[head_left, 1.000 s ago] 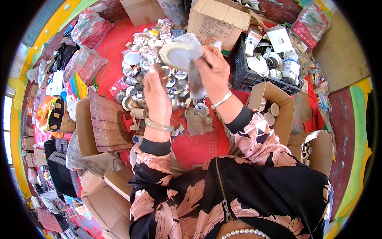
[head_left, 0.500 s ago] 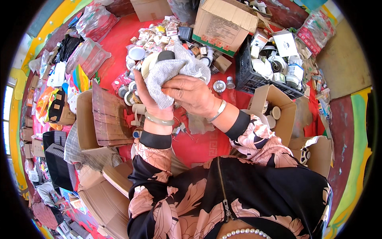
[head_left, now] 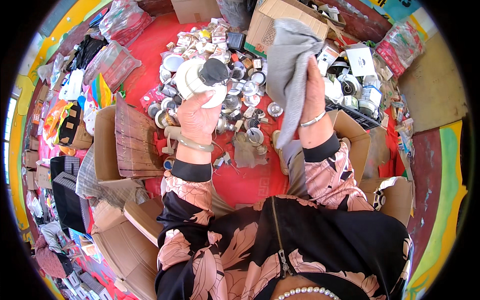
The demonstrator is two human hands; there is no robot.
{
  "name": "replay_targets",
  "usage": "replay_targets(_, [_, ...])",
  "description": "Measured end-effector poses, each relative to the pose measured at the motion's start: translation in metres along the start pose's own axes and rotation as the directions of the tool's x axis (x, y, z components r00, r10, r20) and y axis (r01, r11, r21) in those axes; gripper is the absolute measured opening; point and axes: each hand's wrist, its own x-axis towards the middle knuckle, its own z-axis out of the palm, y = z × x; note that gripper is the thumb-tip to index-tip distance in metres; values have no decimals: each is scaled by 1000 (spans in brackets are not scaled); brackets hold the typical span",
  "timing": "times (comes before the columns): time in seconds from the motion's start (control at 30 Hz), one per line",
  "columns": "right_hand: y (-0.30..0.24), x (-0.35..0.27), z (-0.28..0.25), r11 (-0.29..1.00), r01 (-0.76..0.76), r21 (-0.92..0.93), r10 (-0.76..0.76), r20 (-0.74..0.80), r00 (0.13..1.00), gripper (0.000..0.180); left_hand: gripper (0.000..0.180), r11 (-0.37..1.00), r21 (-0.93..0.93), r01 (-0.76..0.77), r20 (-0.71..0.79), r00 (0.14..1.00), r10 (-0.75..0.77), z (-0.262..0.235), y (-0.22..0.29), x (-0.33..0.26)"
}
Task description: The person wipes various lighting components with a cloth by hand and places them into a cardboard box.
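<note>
My left hand (head_left: 198, 119) grips a round white lamp fitting (head_left: 188, 80) by its lower edge, thumb laid across the front. A black cylindrical lamp head (head_left: 214, 71) sticks out from its right side. Raised to the right of it, my right hand (head_left: 314, 95) holds a grey cloth (head_left: 289, 65), which hangs down past the wrist. The cloth and the fitting are apart. Below and beyond both hands lies a pile of small lamp parts (head_left: 250, 89) and little boxes (head_left: 218, 37) on the red floor covering.
A black crate (head_left: 352, 111) full of fittings stands at the right, behind an open carton (head_left: 356, 142). A large carton (head_left: 257, 32) stands at the back. Another open carton (head_left: 106, 145) is close by my left arm, with a checked cloth (head_left: 95, 177) beside it.
My right hand has drawn the cloth off the fitting and moved right and up with it. The white fitting, mostly covered before, now shows in my left hand.
</note>
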Motion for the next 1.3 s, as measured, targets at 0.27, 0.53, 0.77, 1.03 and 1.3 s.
replay_targets(0.27, [34, -22, 35, 539, 685, -490, -129, 756, 641, 29, 50, 951, -101, 294, 5, 956, -295, -2, -25, -17])
replay_targets(0.53, [46, -38, 39, 689, 423, -588, -161, 444, 881, 17, 50, 934, -32, 356, 71, 933, -353, -7, -22, -16])
replay_targets(0.77, [45, -12, 26, 935, -54, -352, 48, -26, 998, 24, 56, 947, -81, 312, -108, 941, -320, -3, -22, -19])
replay_targets(1.03, [-28, 10, 11, 906, 131, -403, -144, -1, 990, 26, 72, 978, 99, 182, 2, 983, -183, 7, -10, -5])
replay_targets(1.3, [-1, -15, 32, 596, -13, -803, 300, 208, 931, 11, 55, 904, 280, 323, -35, 944, -327, 5, -25, -17])
